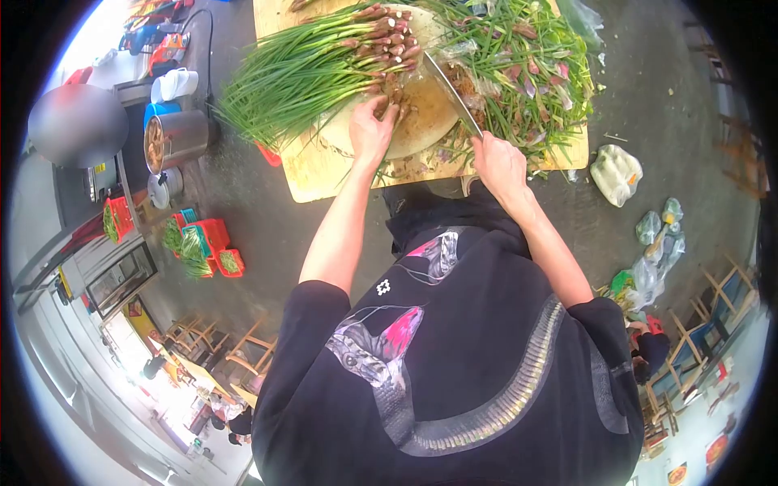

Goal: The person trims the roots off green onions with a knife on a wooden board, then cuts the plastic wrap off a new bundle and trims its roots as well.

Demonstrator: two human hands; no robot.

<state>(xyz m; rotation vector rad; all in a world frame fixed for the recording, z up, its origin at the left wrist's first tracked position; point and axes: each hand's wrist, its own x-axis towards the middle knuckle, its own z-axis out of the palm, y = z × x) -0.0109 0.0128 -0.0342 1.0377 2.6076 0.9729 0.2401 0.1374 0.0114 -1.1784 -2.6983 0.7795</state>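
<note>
A big bunch of green onions (316, 69) lies across the left of the round cutting board (425, 121), its reddish bulbs near the board's middle. My left hand (373, 128) is at the board's near left, fingers curled at the brown roots (399, 99) of some stalks; what lies between the fingertips is hard to make out. Closed round a knife's handle, my right hand (497, 162) is at the board's near right edge. The knife's blade (452, 93) points away and to the left over the board. Trimmed leaves and skins (531, 73) are heaped on the right.
The wooden table (312, 174) ends just in front of my body. On the floor at left are a metal pot (177, 139) and red baskets (215, 235) with greens. A white bag (616, 174) and plastic bags (660, 251) lie at right. Other people are farther off.
</note>
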